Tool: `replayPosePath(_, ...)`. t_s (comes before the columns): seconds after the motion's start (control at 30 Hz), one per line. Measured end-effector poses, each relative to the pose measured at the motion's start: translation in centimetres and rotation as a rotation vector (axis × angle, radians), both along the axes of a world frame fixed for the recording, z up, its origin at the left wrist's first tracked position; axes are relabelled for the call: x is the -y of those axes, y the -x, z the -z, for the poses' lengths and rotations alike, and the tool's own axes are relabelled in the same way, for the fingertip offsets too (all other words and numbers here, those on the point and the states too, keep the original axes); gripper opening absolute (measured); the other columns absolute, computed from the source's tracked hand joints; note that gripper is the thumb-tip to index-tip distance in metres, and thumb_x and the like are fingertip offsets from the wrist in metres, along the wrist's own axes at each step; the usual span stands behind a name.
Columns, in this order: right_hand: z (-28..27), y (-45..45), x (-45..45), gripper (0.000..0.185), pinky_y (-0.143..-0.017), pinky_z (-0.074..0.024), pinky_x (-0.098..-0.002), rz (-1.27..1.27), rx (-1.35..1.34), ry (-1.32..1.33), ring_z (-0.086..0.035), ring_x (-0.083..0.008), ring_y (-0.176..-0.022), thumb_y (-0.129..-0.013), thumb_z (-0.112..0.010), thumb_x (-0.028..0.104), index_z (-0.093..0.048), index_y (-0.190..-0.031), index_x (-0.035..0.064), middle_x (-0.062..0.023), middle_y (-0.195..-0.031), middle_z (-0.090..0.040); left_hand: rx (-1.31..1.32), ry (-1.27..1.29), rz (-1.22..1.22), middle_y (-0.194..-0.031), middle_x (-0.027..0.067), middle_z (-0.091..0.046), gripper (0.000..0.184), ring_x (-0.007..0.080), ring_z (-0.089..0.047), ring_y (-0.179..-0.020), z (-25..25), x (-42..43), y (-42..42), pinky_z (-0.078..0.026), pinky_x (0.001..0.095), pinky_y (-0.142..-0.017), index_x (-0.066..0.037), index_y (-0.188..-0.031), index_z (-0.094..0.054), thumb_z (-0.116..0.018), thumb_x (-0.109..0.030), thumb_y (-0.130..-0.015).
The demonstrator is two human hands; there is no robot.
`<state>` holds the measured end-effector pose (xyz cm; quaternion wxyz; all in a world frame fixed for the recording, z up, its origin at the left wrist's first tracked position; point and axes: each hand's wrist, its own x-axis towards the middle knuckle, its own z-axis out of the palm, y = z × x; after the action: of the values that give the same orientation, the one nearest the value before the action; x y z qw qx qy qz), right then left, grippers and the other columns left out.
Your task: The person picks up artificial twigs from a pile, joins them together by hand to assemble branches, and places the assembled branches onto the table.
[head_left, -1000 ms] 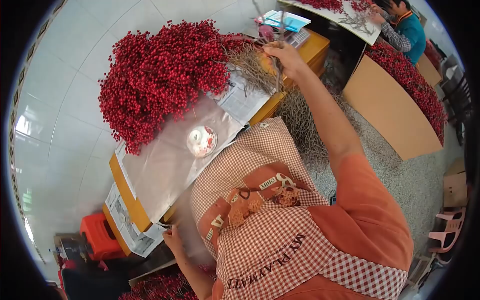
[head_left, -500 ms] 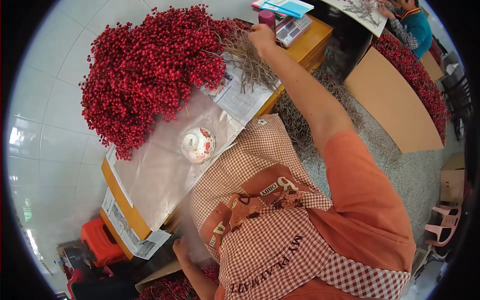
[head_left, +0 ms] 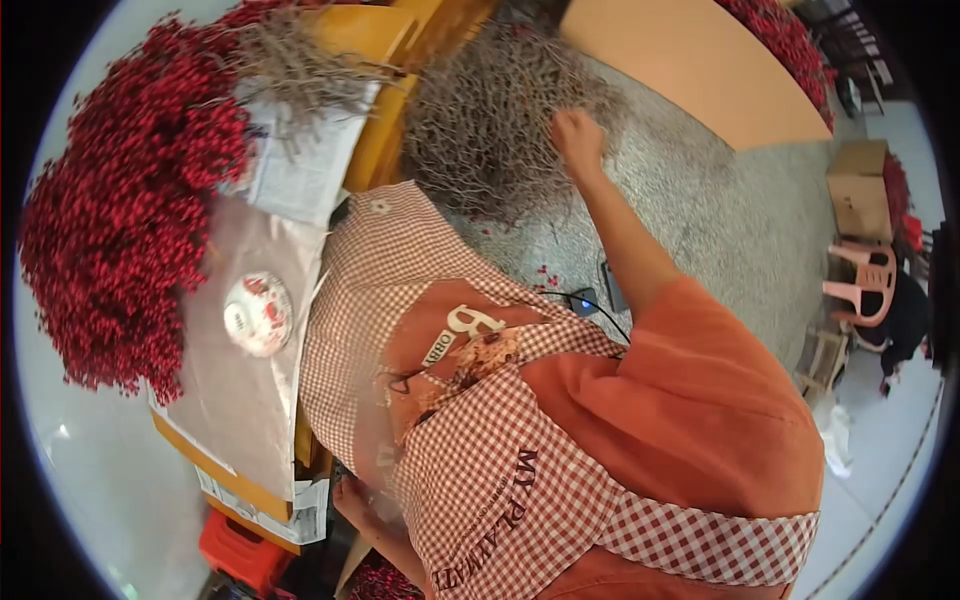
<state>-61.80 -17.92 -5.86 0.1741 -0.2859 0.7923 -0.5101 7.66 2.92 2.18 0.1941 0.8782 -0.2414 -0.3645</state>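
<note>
My right hand (head_left: 580, 138) is stretched out over a large heap of bare grey-brown twigs (head_left: 500, 120) on the floor. Its fingers are curled closed; whatever may be in them does not show. Low beside the table edge is my left hand (head_left: 348, 500), fingers seemingly curled, partly hidden and blurred. An upturned white bowl with a red pattern (head_left: 258, 315) rests on a shiny sheet (head_left: 225, 400) covering the table. Branches thick with red berries (head_left: 120, 220) are piled along the table's far side. A smaller bunch of bare twigs (head_left: 300, 70) lies over newspaper (head_left: 305, 160).
A large cardboard box (head_left: 700, 70) with red berry branches stands across the floor. Further right are another carton (head_left: 858, 190) and a pink plastic chair (head_left: 865, 285). A red plastic stool (head_left: 240, 550) is under the table end. A dark cable (head_left: 590, 300) hangs near my right side.
My right hand has left the twigs and purple-capped object on the table and swung right, over the floor heap. The view has turned right. My left hand stays low by the table.
</note>
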Motion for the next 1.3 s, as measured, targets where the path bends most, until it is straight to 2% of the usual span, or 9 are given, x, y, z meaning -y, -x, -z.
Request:
replayPosePath(0.07, 10.7, 6.1, -12.5, 0.028, -0.072, -0.0491, -0.0456, -0.037, -0.411, -0.811, -0.064, -0.038, -0.079, -0.079, -0.051, 0.022, -0.068, -0.083, -0.0002, -0.0228, -0.084, -0.066, -0.051, 0.011, 0.026, -0.065, 0.0013, -0.052, 0.021, 0.0101, -0.045, -0.053, -1.7, 0.4, 1.1, -0.035, 0.0248, -0.044, -0.001, -0.076, -0.053, -0.051, -0.016, -0.09)
replayPosePath(0.13, 13.8, 4.6, -21.4, 0.03, -0.079, -0.0486, -0.0472, -0.058, -0.187, -0.973, -0.063, -0.0404, -0.084, -0.076, -0.051, 0.024, -0.069, -0.082, 0.0003, -0.0248, -0.086, -0.065, -0.059, 0.019, 0.047, -0.067, 0.0011, -0.051, 0.017, 0.0097, -0.045, -0.055, -2.0, 1.3, 0.6, -0.035, 0.0243, -0.044, -0.002, -0.079, -0.053, -0.051, -0.015, -0.09)
replayPosePath(0.33, 11.3, -1.3, -17.8, 0.036, -0.079, -0.0483, -0.0461, 0.02, -0.003, -0.859, -0.062, -0.0403, -0.086, -0.076, -0.056, 0.034, -0.066, -0.082, -0.0005, -0.0257, -0.09, -0.064, -0.102, 0.01, 0.082, -0.065, 0.0, -0.05, 0.018, 0.0093, -0.046, -0.053, -5.6, 5.6, 3.8, -0.037, 0.0232, -0.042, -0.006, -0.081, -0.053, -0.052, -0.02, -0.092)
replayPosePath(0.53, 12.2, -5.3, -10.8, 0.023, -0.077, -0.0469, -0.0463, -0.002, -0.142, -0.564, -0.058, -0.0386, -0.085, -0.073, -0.064, 0.019, -0.064, -0.09, 0.0043, -0.0199, -0.091, -0.061, 0.038, 0.024, 0.157, -0.069, -0.0003, -0.058, 0.018, 0.0069, -0.051, -0.053, -7.3, 7.0, 7.3, -0.038, 0.0195, -0.043, -0.008, -0.086, -0.055, -0.053, -0.024, -0.092)
replayPosePath(0.63, 15.1, -2.9, -10.4, 0.021, -0.078, -0.0457, -0.0455, 0.303, -0.364, -0.436, -0.055, -0.0391, -0.088, -0.072, -0.065, 0.012, -0.064, -0.092, 0.0072, -0.0175, -0.092, -0.059, 0.0, 0.011, 0.161, -0.069, -0.0004, -0.058, 0.017, 0.0064, -0.051, -0.054, -6.9, 6.7, 6.9, -0.038, 0.0188, -0.043, -0.008, -0.085, -0.055, -0.055, -0.023, -0.092)
replayPosePath(0.93, 14.9, 1.1, -5.6, 0.035, -0.086, -0.0402, -0.0473, -0.224, -0.345, -1.24, -0.049, -0.0258, -0.116, -0.091, -0.044, 0.019, -0.047, -0.126, 0.0158, -0.009, -0.121, -0.055, 0.042, 0.009, 0.269, -0.064, -0.0032, -0.05, 0.014, 0.0042, -0.045, -0.053, -6.6, 7.7, 8.8, -0.036, 0.0173, -0.044, -0.006, -0.081, -0.057, -0.055, -0.017, -0.088)
replayPosePath(1.07, 14.3, 0.1, -4.5, 0.032, -0.086, -0.0401, -0.0465, -0.204, -0.207, -1.31, -0.048, -0.0264, -0.115, -0.091, -0.044, 0.018, -0.049, -0.123, 0.0157, -0.0068, -0.122, -0.054, 0.083, -0.029, 0.289, -0.063, -0.0039, -0.049, 0.014, 0.0038, -0.041, -0.052, -7.2, 8.1, 9.3, -0.031, 0.0172, -0.043, -0.005, -0.081, -0.057, -0.054, -0.016, -0.089)
replayPosePath(1.13, 14.4, 0.2, -5.2, 0.028, -0.084, -0.0409, -0.0443, -0.266, -0.684, -1.113, -0.051, -0.0244, -0.11, -0.09, -0.044, 0.018, -0.05, -0.117, 0.0155, -0.0054, -0.117, -0.054, 0.073, -0.012, 0.243, -0.063, -0.0042, -0.048, 0.014, 0.0034, -0.04, -0.051, -6.6, 7.9, 8.8, -0.03, 0.0174, -0.043, -0.005, -0.081, -0.057, -0.053, -0.015, -0.089)
replayPosePath(1.3, 17.0, -0.8, -6.2, 0.024, -0.085, -0.0402, -0.0413, -0.388, -0.791, -0.945, -0.052, -0.0227, -0.104, -0.088, -0.046, 0.019, -0.053, -0.11, 0.0151, -0.0045, -0.113, -0.054, 0.139, 0.013, 0.323, -0.061, -0.0049, -0.047, 0.015, 0.0023, -0.037, -0.05, -5.7, 7.5, 8.2, -0.027, 0.0182, -0.042, -0.005, -0.08, -0.057, -0.052, -0.014, -0.09)
